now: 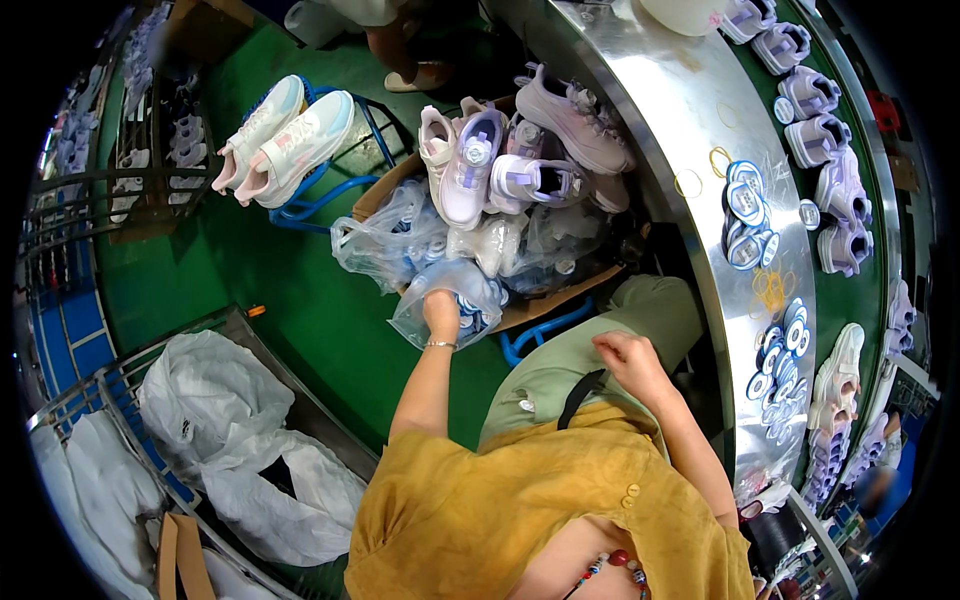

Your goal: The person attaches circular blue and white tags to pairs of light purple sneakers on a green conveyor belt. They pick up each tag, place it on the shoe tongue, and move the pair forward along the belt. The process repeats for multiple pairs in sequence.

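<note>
Blue-and-white round tags lie inside a clear, thin plastic bag, and my left hand is down in its mouth; my fingers are hidden there, so I cannot tell whether they grasp any. Well to the left of that hand and nearer my body, crumpled white plastic sheeting fills a metal-railed cart. Left and beyond it, a pair of white shoes with pink heels and pale blue toes sits on a blue tubular frame. Just beyond my left hand, a brown cardboard box holds lilac-and-white shoes and more clear bags. Farther right, my right hand is loosely curled closed above my pale green trousers; whether something small is inside, I cannot tell. Right of that hand, a curved, shiny steel table bears loose piles of similar round tags, with yellow rubber bands between them. Farthest right, lilac shoes line a green belt.
</note>
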Available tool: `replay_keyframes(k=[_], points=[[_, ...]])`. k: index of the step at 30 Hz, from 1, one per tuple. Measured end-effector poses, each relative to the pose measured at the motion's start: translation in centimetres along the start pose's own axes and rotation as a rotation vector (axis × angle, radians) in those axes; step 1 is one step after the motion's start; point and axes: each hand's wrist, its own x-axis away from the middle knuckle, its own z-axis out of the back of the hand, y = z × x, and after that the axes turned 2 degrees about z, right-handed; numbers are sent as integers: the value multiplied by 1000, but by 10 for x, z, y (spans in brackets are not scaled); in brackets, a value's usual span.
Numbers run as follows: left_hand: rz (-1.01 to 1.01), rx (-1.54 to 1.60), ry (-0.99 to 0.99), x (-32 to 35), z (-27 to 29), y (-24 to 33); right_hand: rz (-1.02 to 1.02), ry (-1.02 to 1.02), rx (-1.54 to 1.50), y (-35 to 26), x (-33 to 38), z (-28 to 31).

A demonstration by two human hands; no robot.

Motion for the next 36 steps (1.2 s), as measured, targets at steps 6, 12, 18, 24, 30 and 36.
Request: replay_keyframes(k=[6,12,18,24,30,36], points=[[475,814,-112,34,109,38,101,92,88,-1,14,7],[161,1561,-377,68,214,181,-27,210,-503,-46,34,7],[-276,1474,-826,133,223,321,225,618,-706,-22,105,67],[-605,960,-1323,178,219,404,70,785,-224,31,214,92],[-777,766,-1538,219,200,463,-148,931,-92,80,322,130],[-1003,660,-1563,261,186,530,-781,1139,261,203,444,225]])
